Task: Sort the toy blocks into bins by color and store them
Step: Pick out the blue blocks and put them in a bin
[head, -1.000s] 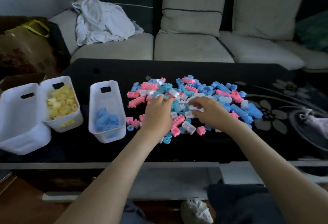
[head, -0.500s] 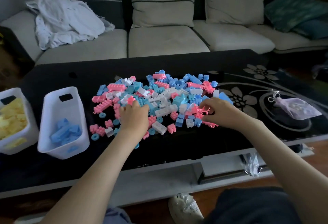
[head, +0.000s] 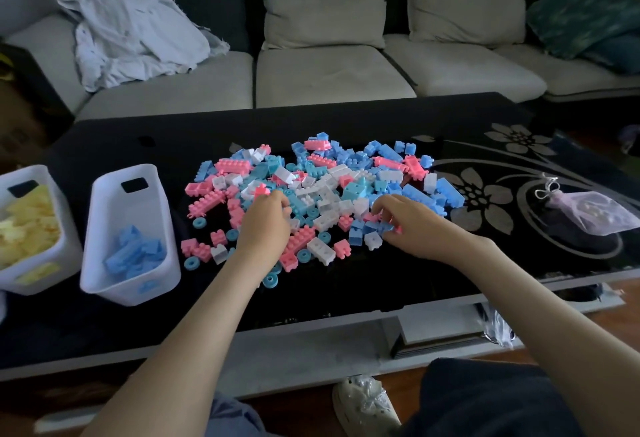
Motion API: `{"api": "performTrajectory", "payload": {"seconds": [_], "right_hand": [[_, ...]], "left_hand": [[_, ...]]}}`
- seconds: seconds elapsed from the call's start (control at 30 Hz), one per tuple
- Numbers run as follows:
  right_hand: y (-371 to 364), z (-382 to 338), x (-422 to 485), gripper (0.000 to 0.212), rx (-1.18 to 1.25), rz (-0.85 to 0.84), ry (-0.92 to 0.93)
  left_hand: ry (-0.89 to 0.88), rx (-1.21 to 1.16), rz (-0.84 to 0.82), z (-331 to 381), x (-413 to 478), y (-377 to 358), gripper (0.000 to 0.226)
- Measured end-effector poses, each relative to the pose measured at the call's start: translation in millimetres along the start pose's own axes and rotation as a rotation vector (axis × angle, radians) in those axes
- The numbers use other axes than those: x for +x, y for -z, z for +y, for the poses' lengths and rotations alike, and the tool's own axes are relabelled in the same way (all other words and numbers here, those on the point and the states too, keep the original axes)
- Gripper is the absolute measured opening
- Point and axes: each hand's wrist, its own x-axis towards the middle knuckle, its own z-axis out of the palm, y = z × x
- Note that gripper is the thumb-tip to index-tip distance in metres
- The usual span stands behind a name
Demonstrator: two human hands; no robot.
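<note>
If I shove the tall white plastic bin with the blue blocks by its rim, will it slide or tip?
Probably slides: the white plastic bin stands on a glossy black table. It looks light, since blue blocks only cover its bottom. Being tall and narrow, it might tip from a high push, so push low.

Bin [head: 104,218] left of blocks [head: 325,194]; seemingly a pouch [head: 595,211] right
</note>
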Motion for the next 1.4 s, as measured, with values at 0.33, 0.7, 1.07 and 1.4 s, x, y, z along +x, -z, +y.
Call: {"api": "performTrajectory", "payload": {"seconds": [0.33, 0.7, 1.07, 1.4], "right_hand": [[5, -6, 3, 0.013, 0.022, 0.166, -0.002], [1, -20, 5, 0.034, 0.025, -0.017, 0.084], [-2, -1, 9, 0.036, -0.104, -0.053, 0.077], [-5, -7, 8, 0.032, -0.069, 0.007, 0.056]], "left_hand": [[0.024, 0.155, -0.052, -4, -2, 4, 0.026], [-0.021, 0.118, 0.02, -1, -5, 7, 0.016], [0.033, 0.038, 0.087, 5, -9, 16, 0.01], [-0.024, -0.032, 0.16, 8, -10, 18, 0.03]]}}
